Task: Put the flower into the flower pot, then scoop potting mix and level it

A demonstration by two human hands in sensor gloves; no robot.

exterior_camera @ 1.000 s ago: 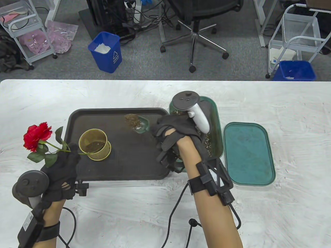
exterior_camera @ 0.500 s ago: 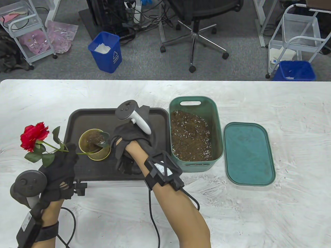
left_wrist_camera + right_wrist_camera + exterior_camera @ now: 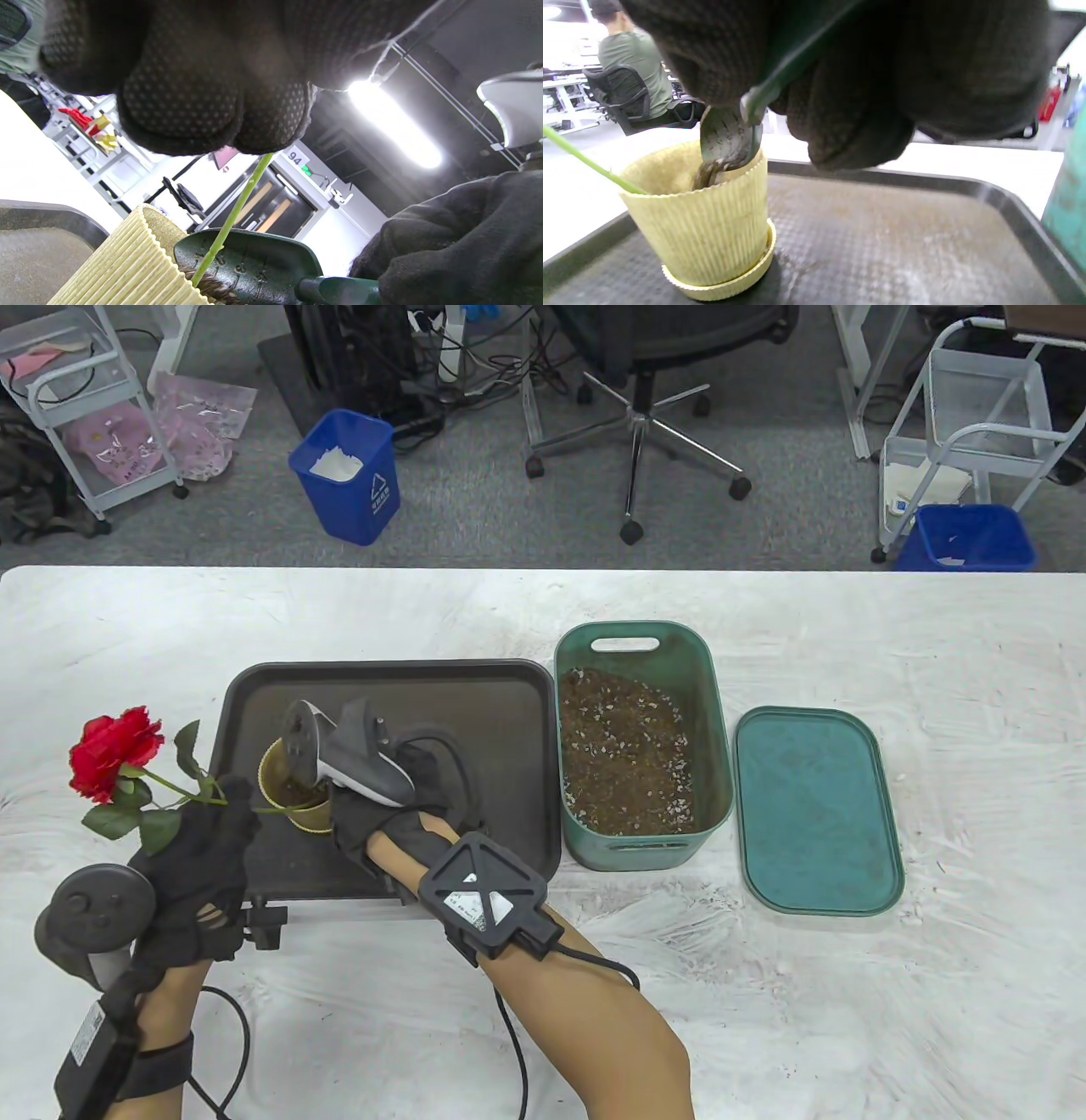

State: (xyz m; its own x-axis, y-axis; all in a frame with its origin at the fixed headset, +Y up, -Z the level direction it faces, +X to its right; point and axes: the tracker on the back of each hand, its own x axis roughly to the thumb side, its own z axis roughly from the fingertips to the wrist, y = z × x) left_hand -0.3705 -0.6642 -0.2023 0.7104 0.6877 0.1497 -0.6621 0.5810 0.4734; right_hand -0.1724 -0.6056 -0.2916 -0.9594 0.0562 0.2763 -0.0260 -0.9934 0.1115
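Observation:
A yellow ribbed flower pot stands on the dark tray, holding some potting mix. My left hand pinches the green stem of a red rose, which leans out to the left with its stem end in the pot. My right hand grips a green trowel, tipped blade-down into the pot with mix sliding off. The tracker hides the trowel in the table view.
A green bin of potting mix stands right of the tray, its lid lying further right. A small black clamp sits at the tray's front edge. Beyond the table are blue bins, a chair and carts.
My right hand carried the loaded trowel from the bin leftward to the pot and tipped it over, wrist rolling. The left hand kept holding the rose nearly still.

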